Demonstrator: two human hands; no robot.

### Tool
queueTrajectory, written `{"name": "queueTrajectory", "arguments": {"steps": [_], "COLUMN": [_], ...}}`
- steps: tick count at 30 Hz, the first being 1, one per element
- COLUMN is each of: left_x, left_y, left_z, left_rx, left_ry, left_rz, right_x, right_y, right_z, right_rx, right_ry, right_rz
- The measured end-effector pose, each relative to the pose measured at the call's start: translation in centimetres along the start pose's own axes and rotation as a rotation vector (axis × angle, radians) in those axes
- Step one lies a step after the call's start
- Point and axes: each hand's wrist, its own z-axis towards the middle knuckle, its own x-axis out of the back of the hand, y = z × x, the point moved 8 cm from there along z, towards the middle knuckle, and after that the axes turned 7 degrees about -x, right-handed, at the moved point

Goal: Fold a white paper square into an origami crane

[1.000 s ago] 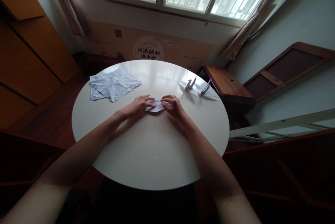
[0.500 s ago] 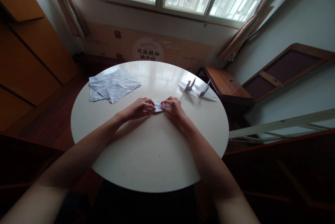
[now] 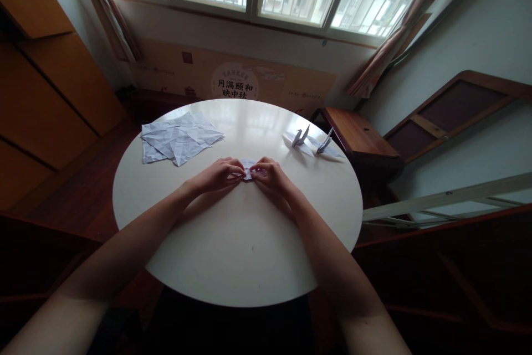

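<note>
Now the left hand [image 3: 226, 173] and right hand [image 3: 269, 173] sit closer together than a moment ago, each pinching the paper [image 3: 248, 164] between them, so the folding looks narrower, with cranes [image 3: 300, 139] beyond the right hand.

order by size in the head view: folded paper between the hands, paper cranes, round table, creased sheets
1. Round table
2. Creased sheets
3. Paper cranes, which look alike
4. Folded paper, visible part only

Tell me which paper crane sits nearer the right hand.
The left crane, closer to the right hand; the right crane stands farther right on the table.
</note>
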Motion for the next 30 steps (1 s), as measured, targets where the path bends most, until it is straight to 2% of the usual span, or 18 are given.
{"name": "queueTrajectory", "arguments": {"steps": [5, 11, 19, 23, 26, 30], "left_x": [0.1, 0.2, 0.0, 0.0, -0.2, -0.2], "left_y": [-0.5, -1.1, -1.2, -1.3, -1.2, -1.3], "left_z": [0.0, -0.2, -0.2, -0.3, -0.3, -0.4], "left_rx": [0.074, 0.133, 0.105, 0.123, 0.133, 0.222], "left_ry": [-0.002, -0.022, -0.006, -0.006, -0.035, -0.047], "left_rz": [0.004, 0.056, 0.047, 0.100, 0.014, -0.067], "right_x": [-0.1, 0.0, -0.7, -0.3, 0.0, -0.4], "right_y": [-0.5, -2.0, -1.5, -1.9, -2.3, -2.3], "right_z": [-0.2, -0.3, -0.4, -0.4, -0.5, -0.6], "right_rx": [-0.025, 0.044, 0.012, 0.019, 0.036, 0.039], "right_ry": [-0.046, -0.013, -0.100, -0.073, -0.056, -0.103], "right_rz": [-0.035, -0.161, 0.093, 0.012, -0.082, 0.019]}}
